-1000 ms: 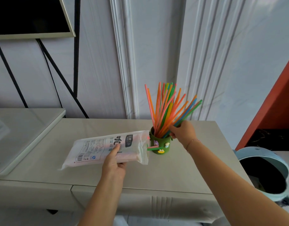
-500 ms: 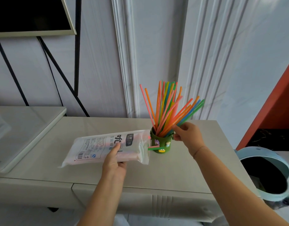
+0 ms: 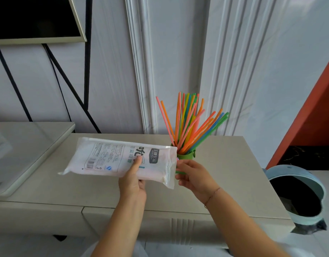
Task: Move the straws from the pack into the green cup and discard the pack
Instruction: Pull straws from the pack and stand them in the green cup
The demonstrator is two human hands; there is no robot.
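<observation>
Several coloured straws (image 3: 191, 125) fan out of the green cup (image 3: 187, 156), which stands on the beige cabinet top (image 3: 225, 175). My left hand (image 3: 133, 179) grips the white plastic pack (image 3: 111, 157) from below, thumb on its printed face, and holds it level above the cabinet. The pack's open right end hides the cup's left side. My right hand (image 3: 194, 178) is at that open end in front of the cup, fingers loosely spread and near the pack's edge; whether they touch it is unclear. Faint pale shapes show inside the pack.
A light blue bin (image 3: 297, 193) with a dark open mouth stands on the floor right of the cabinet. A lower glass-topped surface (image 3: 26, 149) adjoins on the left. A dark screen (image 3: 35, 17) on black stand legs hangs above. White panelled wall behind, orange panel far right.
My right hand left the straws in the cup and came down to the pack's open end. My left hand lifted the pack a little and shifted it right.
</observation>
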